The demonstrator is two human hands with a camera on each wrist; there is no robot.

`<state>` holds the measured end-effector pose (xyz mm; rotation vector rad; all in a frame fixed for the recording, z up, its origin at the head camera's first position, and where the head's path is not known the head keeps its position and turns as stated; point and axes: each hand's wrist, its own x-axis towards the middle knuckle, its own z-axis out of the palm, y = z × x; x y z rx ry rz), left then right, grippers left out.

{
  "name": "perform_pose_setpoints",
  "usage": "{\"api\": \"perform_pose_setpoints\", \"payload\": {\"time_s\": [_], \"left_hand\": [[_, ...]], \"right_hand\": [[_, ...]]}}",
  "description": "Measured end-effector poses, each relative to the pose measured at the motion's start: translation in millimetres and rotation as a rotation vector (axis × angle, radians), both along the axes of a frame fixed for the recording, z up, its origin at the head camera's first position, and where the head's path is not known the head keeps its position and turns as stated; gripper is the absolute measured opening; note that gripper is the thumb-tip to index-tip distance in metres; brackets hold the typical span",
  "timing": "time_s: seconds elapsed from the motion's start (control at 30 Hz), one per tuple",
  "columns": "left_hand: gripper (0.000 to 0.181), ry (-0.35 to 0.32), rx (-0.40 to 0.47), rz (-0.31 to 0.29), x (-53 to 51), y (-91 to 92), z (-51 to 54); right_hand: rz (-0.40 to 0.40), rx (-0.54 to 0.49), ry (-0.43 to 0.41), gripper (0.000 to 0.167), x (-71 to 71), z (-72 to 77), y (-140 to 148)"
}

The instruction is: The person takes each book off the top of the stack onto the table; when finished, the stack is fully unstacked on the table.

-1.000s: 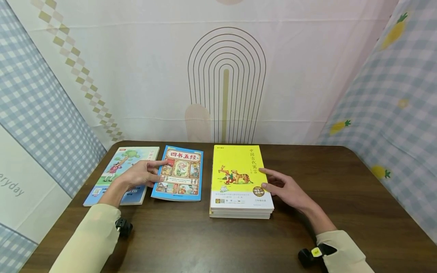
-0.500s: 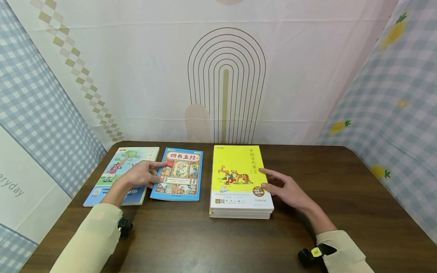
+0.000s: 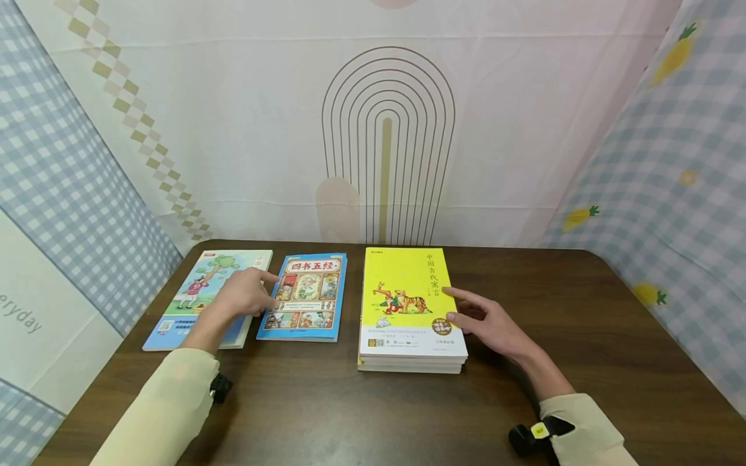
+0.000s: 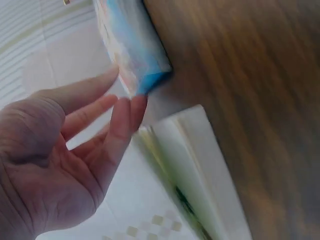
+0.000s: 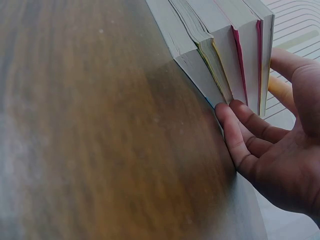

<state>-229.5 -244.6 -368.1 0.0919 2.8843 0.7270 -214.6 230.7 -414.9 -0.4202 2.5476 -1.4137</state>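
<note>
A thin comic-style book with a blue border (image 3: 311, 294) lies on the table left of centre. My left hand (image 3: 243, 294) is at its left edge, thumb and index fingertips close to the cover; in the left wrist view the fingers (image 4: 120, 122) are loosely extended. Below that hand lies a light blue book (image 3: 201, 281) with a child and a tree on its cover, partly hidden by the hand. At centre stands a stack of books topped by a yellow one (image 3: 402, 278). My right hand (image 3: 492, 327) touches the stack's right side, several fingertips against the page edges (image 5: 222, 60).
The dark wooden table (image 3: 350, 414) reaches forward to a white patterned cloth (image 3: 262, 142). Blue checked cloth (image 3: 688, 226) hangs at the right, and more hangs at the left. Gaps separate the blue-bordered book from the stack and from the light blue book.
The blue-bordered book has slid slightly left and turned a little. My left hand has drawn back from its cover to its left edge. The right hand and the stack stay put.
</note>
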Motion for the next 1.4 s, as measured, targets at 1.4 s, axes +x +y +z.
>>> {"api": "perform_pose_setpoints", "payload": {"time_s": [1.4], "left_hand": [[0.059, -0.19, 0.628, -0.185, 5.5, 103.9, -19.0]], "right_hand": [[-0.058, -0.016, -0.017, 0.058, 0.5, 7.3, -8.5]]}}
